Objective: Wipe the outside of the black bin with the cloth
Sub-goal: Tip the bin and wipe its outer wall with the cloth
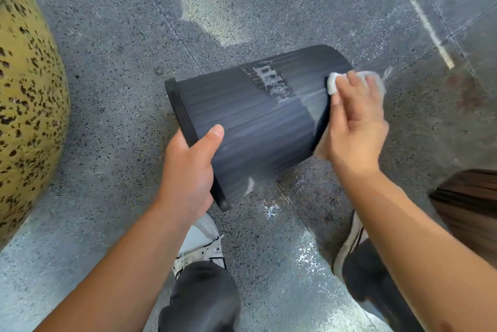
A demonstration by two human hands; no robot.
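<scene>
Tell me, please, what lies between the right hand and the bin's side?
In the head view, a white cloth sits under the right hand, pressed against the black bin near its base.

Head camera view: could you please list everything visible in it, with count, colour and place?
Black bin: one, black with ribbed sides, held on its side above the floor at centre, a torn whitish label patch on its upper side.
Cloth: one, white, pressed against the bin near its base end, under the right hand.
Floor: one, grey speckled stone, wet patches near the feet.
Speckled object: one, yellow with dark spots, left edge.
Wooden furniture: one, dark brown, right edge.
Shoes: two, white with dark trim, bottom centre.
Trousers: dark, bottom.
Left hand: one, gripping the bin's rim.
Right hand: one, holding the cloth on the bin.
</scene>
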